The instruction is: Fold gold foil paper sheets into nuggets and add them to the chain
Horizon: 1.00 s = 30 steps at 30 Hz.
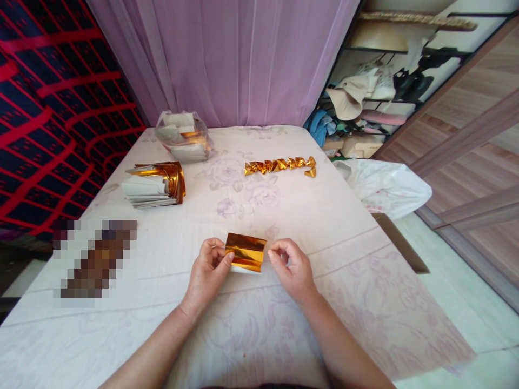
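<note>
A sheet of gold foil paper (245, 252) with a pale underside is held above the table, its surface creased crosswise. My left hand (208, 270) pinches its left edge between thumb and fingers. Just off the sheet's right edge is my right hand (292, 266), fingers curled and thumb against the index fingertip; I see nothing in them. Farther back, several small folded gold foil pieces (279, 165) lie in a row. On the left stands a stack of folded gold foil sheets (154, 185), white sides showing.
A clear plastic bag (184, 138) of more foil sheets sits at the table's back left. A blurred-out item (99, 259) lies at the left edge. The floral tablecloth (348, 292) covers the table. Right of it are a white plastic bag (391, 186) and loaded shelves (365, 97).
</note>
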{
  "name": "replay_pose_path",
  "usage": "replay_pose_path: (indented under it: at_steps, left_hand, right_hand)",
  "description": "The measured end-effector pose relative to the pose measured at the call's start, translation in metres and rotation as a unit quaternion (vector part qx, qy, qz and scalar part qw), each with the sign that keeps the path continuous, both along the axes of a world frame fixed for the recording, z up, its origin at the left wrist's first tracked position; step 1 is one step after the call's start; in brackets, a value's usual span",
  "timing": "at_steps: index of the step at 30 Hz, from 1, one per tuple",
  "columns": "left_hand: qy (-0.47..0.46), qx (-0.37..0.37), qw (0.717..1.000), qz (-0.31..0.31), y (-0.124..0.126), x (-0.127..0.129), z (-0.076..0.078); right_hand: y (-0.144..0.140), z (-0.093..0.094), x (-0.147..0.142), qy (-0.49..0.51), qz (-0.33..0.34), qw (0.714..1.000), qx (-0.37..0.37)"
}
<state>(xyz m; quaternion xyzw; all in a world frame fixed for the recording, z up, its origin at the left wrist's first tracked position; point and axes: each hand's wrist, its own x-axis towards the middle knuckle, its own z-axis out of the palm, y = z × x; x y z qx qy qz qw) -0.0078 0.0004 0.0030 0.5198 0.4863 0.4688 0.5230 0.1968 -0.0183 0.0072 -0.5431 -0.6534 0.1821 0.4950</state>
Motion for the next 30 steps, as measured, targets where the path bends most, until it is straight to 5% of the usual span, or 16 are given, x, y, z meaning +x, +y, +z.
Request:
replay_pose_path:
  at_steps: [5, 12, 17, 22, 30]
  left_hand:
    - [0.01, 0.025, 1.0, 0.011, 0.0, -0.001, 0.002]
    - [0.106, 0.105, 0.989, 0.011, -0.002, -0.002, 0.002]
    - [0.206, 0.234, 0.95, 0.0, -0.005, -0.006, 0.007]
    - [0.302, 0.343, 0.889, -0.043, -0.008, -0.007, 0.011]
    - [0.304, 0.324, 0.885, -0.141, -0.017, 0.0, 0.015]
  right_hand:
    - [-0.002, 0.004, -0.003, -0.049, 0.065, 0.994, 0.07]
    - [-0.003, -0.005, -0.007, -0.101, 0.072, 0.992, 0.027]
    - [-0.003, -0.005, -0.012, -0.107, 0.083, 0.991, -0.007]
    - [-0.002, 0.002, -0.019, -0.032, 0.124, 0.991, -0.037]
    - [-0.006, 0.009, -0.022, 0.144, 0.135, 0.969, -0.152]
